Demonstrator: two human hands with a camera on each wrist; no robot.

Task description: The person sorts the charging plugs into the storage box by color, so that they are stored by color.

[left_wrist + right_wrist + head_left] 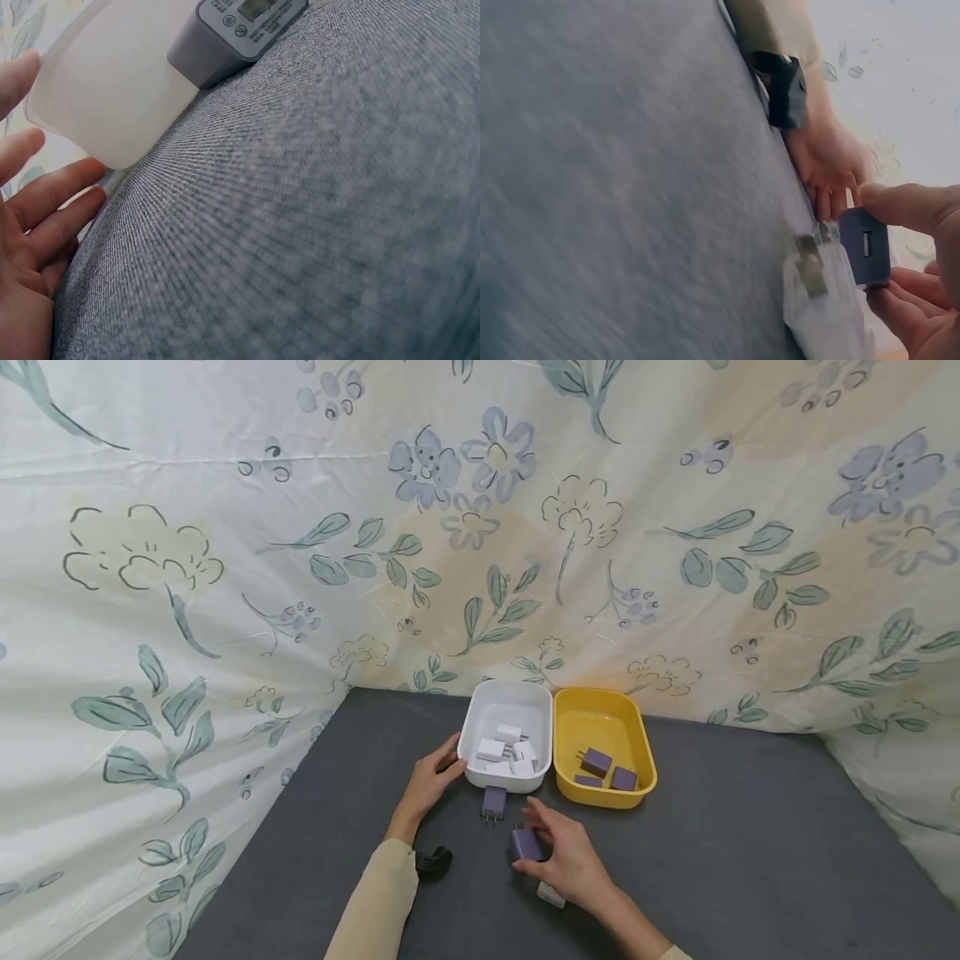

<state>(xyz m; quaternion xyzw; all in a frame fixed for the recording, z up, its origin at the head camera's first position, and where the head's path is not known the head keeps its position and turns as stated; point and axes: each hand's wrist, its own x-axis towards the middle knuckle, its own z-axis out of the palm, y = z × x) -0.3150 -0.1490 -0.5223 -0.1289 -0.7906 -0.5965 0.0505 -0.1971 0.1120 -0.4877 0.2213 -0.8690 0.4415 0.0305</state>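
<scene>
Between thumb and fingers, my right hand (570,860) pinches a purple USB wall charger (527,844) above the dark table. Its USB port faces the camera in the right wrist view, where the charger (865,247) shows close up. A white charger (821,300) lies near that hand, partly covered by it in the head view. My left hand (426,789) has relaxed fingers at the left side of a white bin (472,752), which holds several white chargers (492,750). Another purple charger (493,802) lies against the bin's front, prongs toward me.
A yellow bin (641,752) stands against the white one's right side, with several purple chargers (597,762) inside. Behind the dark grey table (750,843) hangs a floral cloth (480,552). A black strap (433,863) sits at my left wrist.
</scene>
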